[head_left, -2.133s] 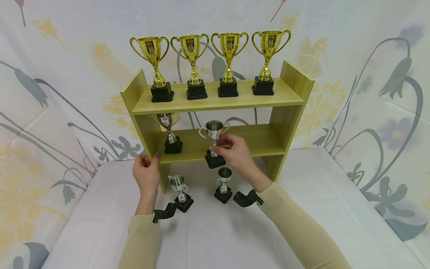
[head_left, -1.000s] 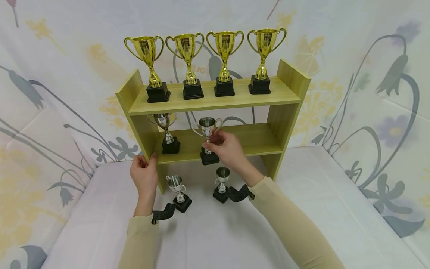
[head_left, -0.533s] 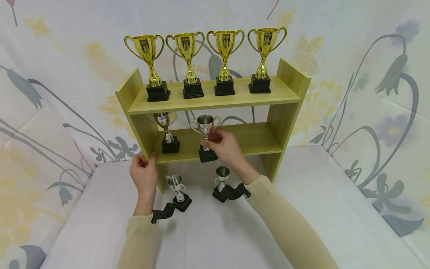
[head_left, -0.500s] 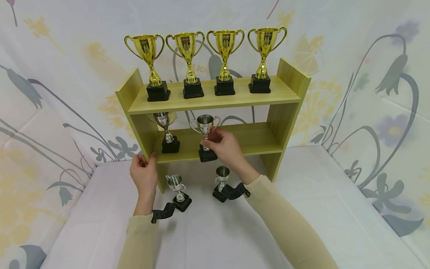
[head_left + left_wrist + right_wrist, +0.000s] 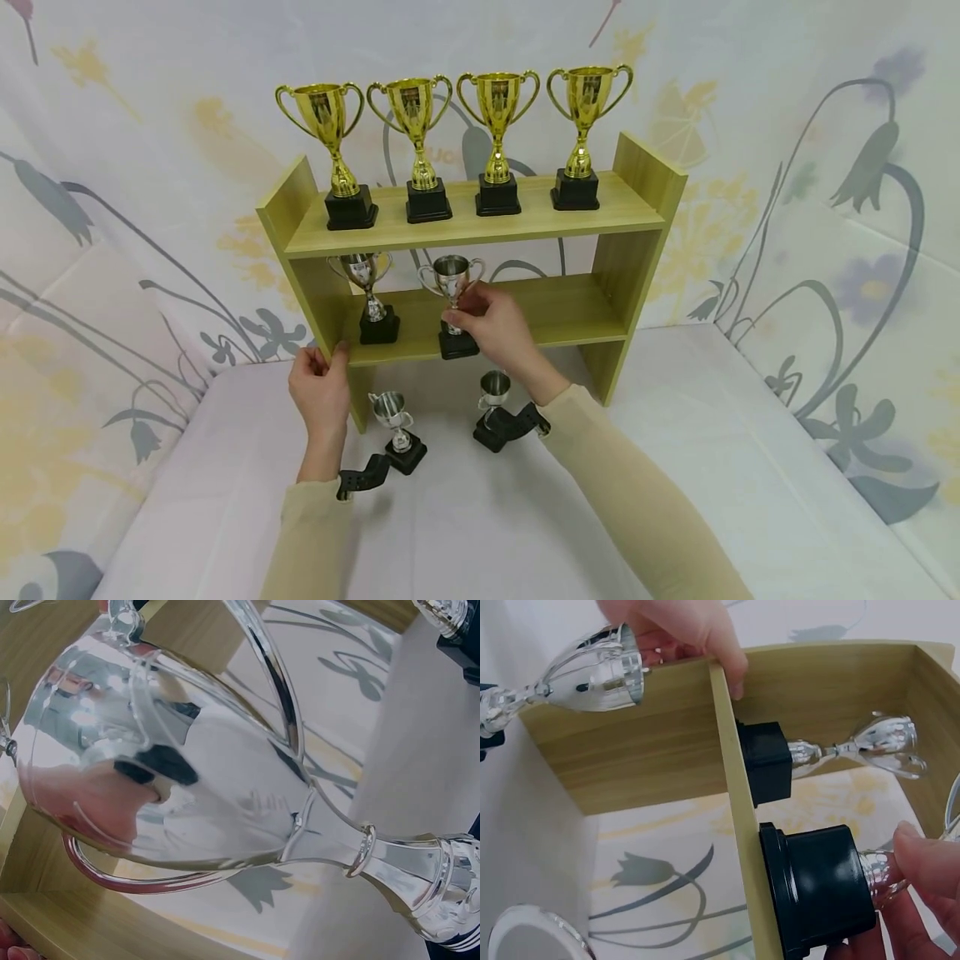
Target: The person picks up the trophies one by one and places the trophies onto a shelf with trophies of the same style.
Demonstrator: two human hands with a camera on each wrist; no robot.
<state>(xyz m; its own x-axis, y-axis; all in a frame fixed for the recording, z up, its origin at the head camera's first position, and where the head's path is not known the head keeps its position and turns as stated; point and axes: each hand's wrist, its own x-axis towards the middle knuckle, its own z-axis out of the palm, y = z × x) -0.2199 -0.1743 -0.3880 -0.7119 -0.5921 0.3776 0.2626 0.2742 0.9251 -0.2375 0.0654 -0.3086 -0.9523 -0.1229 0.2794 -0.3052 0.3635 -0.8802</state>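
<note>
In the head view my right hand (image 5: 501,327) pinches the stem of a silver trophy cup (image 5: 452,277), upright at the front of the middle shelf. The right wrist view shows its black base (image 5: 821,874) against the shelf board. My left hand (image 5: 322,390) grips the left side panel of the wooden shelf unit (image 5: 480,237), thumb at the front edge. Left of the held cup, another silver trophy (image 5: 379,325) stands on that shelf. Two silver trophies stand on the table: the left one (image 5: 403,452), likely the cup filling the left wrist view, and the right one (image 5: 493,385).
Several gold trophies (image 5: 497,100) with black bases line the top shelf. A white cloth (image 5: 450,533) covers the table, and a flower-printed backdrop (image 5: 780,208) hangs behind. My right wrist strap (image 5: 517,422) overlaps the right table trophy in the head view.
My right hand has carried the silver trophy left and slightly up, to the front edge of the middle shelf. My left hand keeps its hold on the side panel.
</note>
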